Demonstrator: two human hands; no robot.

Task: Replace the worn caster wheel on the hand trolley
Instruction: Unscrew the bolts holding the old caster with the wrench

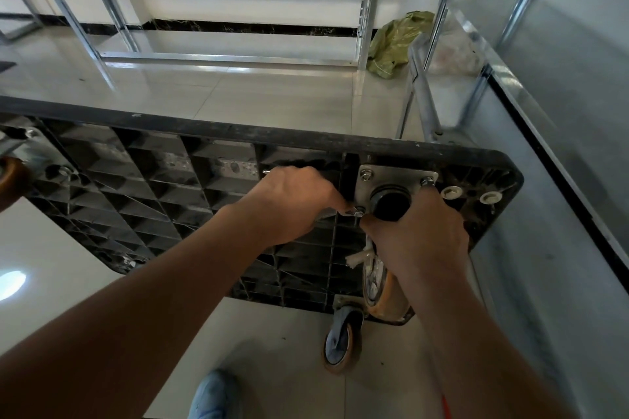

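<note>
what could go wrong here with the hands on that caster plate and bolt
The left hand pinches a small bolt at the caster plate; it could drop into the trolley deck's ribbed cells. The right hand holds the caster; if it slips, the plate may shift off its holes. The loose wheel by the foot is a trip hazard.

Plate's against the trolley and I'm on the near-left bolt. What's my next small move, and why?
Probably keep turning that bolt with the left hand while the right hand holds the caster. The mounting plate shows bolts at its far corners, so this corner looks like the one needing fastening.
</note>
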